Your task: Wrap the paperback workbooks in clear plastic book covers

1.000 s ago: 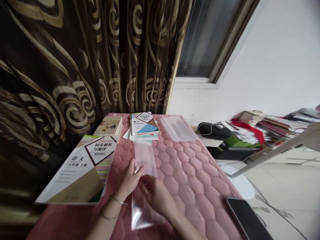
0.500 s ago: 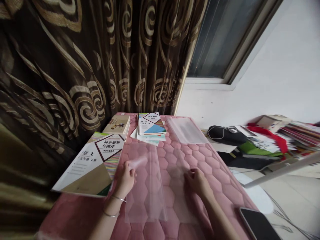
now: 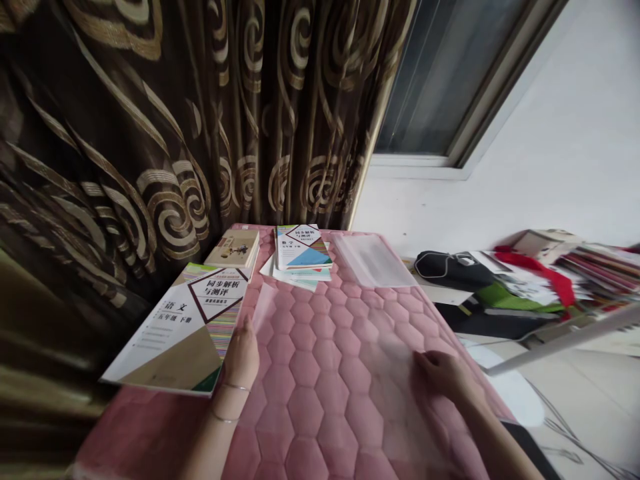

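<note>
A clear plastic book cover (image 3: 400,393) lies opened out over the pink quilted tabletop, its outline faint and blurred. At its right side my right hand (image 3: 443,373) is closed in a pinch on the plastic. My left hand (image 3: 243,353) is closed at the cover's left edge, where a pale strip of film rises by the fingertips; the thumb side is partly hidden. Just left of that hand lies a large white and tan workbook (image 3: 175,333), face up, close to my wrist.
Behind the workbook sits a stack of tan books (image 3: 233,248). A smaller blue and white workbook (image 3: 303,247) rests on papers at the back. More clear covers (image 3: 375,260) lie back right. A dark tablet-like device (image 3: 530,447) is at front right; a cluttered shelf (image 3: 500,287) stands beyond.
My hands have moved apart, the left one leftward towards the workbook and the right one rightward. The cover's flaps have spread wider between them.
</note>
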Motion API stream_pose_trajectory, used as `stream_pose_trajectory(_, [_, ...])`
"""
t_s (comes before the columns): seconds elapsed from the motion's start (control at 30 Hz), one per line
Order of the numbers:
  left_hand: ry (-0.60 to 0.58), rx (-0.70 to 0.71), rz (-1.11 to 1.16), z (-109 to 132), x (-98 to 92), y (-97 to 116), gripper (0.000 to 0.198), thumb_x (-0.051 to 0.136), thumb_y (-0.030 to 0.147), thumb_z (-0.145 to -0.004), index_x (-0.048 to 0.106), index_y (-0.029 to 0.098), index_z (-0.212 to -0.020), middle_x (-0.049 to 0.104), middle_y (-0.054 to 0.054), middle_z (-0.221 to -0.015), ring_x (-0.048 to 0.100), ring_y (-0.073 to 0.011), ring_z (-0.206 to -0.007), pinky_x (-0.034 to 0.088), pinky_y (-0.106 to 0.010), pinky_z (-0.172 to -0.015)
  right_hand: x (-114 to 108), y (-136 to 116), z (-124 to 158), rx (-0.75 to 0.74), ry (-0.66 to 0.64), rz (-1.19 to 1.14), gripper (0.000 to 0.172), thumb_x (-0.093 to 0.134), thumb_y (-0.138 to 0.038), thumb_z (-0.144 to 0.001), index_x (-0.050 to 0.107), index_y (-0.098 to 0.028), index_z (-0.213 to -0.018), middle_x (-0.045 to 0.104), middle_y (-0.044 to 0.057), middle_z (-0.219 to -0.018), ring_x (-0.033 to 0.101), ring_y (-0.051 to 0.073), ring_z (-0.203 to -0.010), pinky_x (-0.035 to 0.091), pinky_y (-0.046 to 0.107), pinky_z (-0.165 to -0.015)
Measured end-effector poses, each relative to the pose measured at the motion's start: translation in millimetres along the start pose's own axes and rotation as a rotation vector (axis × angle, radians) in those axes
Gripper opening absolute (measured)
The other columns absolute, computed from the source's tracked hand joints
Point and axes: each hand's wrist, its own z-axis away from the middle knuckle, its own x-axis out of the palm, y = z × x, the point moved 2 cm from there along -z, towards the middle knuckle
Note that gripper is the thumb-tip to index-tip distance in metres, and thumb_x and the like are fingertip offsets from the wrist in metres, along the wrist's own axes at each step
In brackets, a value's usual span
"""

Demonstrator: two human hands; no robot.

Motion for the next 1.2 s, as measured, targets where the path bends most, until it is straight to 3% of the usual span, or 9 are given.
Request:
stream_pose_trajectory(0.13, [0.062, -0.002, -0.135, 2.8, -1.1, 3.1, 0.054, 0.029, -0.002, -0.083, 0.050, 0.008, -0.132, 0.067, -0.017, -0.105, 0.066, -0.0243, -0.098, 0.053, -0.036, -0.086, -0.6, -12.7, 7.4, 0.033, -0.072, 0.000, 0.033, 0.047, -0.040, -0.081, 0.066, -0.021, -0.063, 0.069, 0.008, -0.065, 0.063, 0.022, -0.059, 0.041, 0.029, -0.051])
stream_pose_trajectory(0.27, [0.106, 0.067, -0.150, 14.8, -6.5, 37.8, 0.049, 0.033, 0.003, -0.086, 0.054, 0.011, -0.129, 0.056, -0.021, -0.128, 0.059, -0.0300, -0.111, 0.052, -0.046, -0.090, 0.5, -15.0, 9.4, 0.041, -0.022, 0.004, 0.031, 0.046, -0.041, -0.082, 0.065, -0.021, -0.066, 0.070, 0.009, -0.070, 0.066, 0.024, -0.065, 0.043, 0.030, -0.054])
stream_pose_trajectory(0.37, [0.004, 0.333, 0.023, 27.2, -2.7, 77.9, 0.045, 0.040, 0.013, -0.091, 0.052, 0.021, -0.133, 0.044, -0.014, -0.145, 0.045, -0.0316, -0.130, 0.047, -0.050, -0.099, 4.1, -14.6, 9.5, 0.039, -0.025, -0.003, 0.031, 0.045, -0.040, -0.084, 0.064, -0.021, -0.068, 0.069, 0.009, -0.069, 0.066, 0.024, -0.065, 0.043, 0.030, -0.055])
stream_pose_trajectory(0.47, [-0.187, 0.589, 0.134, 35.9, 6.8, 102.1, 0.051, 0.048, 0.027, -0.091, 0.043, 0.033, -0.141, 0.030, -0.005, -0.156, 0.025, -0.0333, -0.143, 0.033, -0.059, -0.111, 6.1, -9.7, 8.1, 0.047, -0.044, 0.036, 0.031, 0.045, -0.040, -0.086, 0.063, -0.022, -0.067, 0.068, 0.008, -0.068, 0.066, 0.024, -0.066, 0.042, 0.030, -0.057])
stream_pose_trajectory(0.63, [-0.381, 0.614, 0.124, 33.0, 22.9, 90.2, 0.058, 0.051, 0.049, -0.089, 0.036, 0.041, -0.144, 0.026, -0.003, -0.158, 0.019, -0.0406, -0.144, 0.017, -0.075, -0.108, 0.2, -8.0, -2.9, -0.071, 0.040, 0.216, 0.020, 0.050, -0.032, -0.084, 0.063, -0.019, -0.076, 0.069, 0.011, -0.082, 0.066, 0.025, -0.076, 0.043, 0.032, -0.063])
stream_pose_trajectory(0.77, [-0.351, 0.616, 0.123, 30.6, 27.5, 80.4, 0.059, 0.049, 0.051, -0.090, 0.031, 0.044, -0.146, 0.023, 0.000, -0.159, 0.016, -0.0385, -0.145, 0.016, -0.073, -0.109, -8.7, -66.0, -24.6, -0.268, 0.177, 0.252, 0.022, 0.048, -0.030, -0.088, 0.064, -0.015, -0.091, 0.068, 0.014, -0.098, 0.064, 0.024, -0.090, 0.045, 0.030, -0.074])
stream_pose_trajectory(0.9, [-0.336, 0.626, 0.127, 30.2, 27.7, 79.3, 0.061, 0.049, 0.053, -0.089, 0.027, 0.046, -0.146, 0.021, 0.001, -0.160, 0.018, -0.0373, -0.145, 0.016, -0.072, -0.111, 2.0, -164.0, -59.5, -0.490, 0.051, 0.238, 0.031, 0.035, -0.027, -0.096, 0.064, -0.017, -0.101, 0.068, 0.009, -0.100, 0.064, 0.016, -0.083, 0.044, 0.024, -0.071])
stream_pose_trajectory(1.03, [-0.388, 0.647, 0.116, 23.8, 27.9, 76.6, 0.066, 0.049, 0.054, -0.089, 0.020, 0.047, -0.147, 0.017, 0.002, -0.160, 0.019, -0.0366, -0.145, 0.018, -0.072, -0.110, 33.3, -238.8, -95.2, -0.643, 0.027, 0.301, 0.033, 0.034, -0.024, -0.098, 0.061, -0.014, -0.113, 0.063, 0.014, -0.117, 0.061, 0.020, -0.101, 0.044, 0.026, -0.081])
stream_pose_trajectory(1.2, [-0.424, 0.624, 0.141, 17.2, 34.3, 73.5, 0.071, 0.055, 0.054, -0.085, 0.021, 0.048, -0.147, 0.016, 0.003, -0.160, 0.018, -0.0368, -0.145, 0.023, -0.072, -0.108, 79.8, -285.0, -119.7, -0.780, -0.075, 0.431, 0.032, 0.035, -0.021, -0.098, 0.061, -0.011, -0.114, 0.063, 0.017, -0.118, 0.059, 0.023, -0.107, 0.046, 0.032, -0.086])
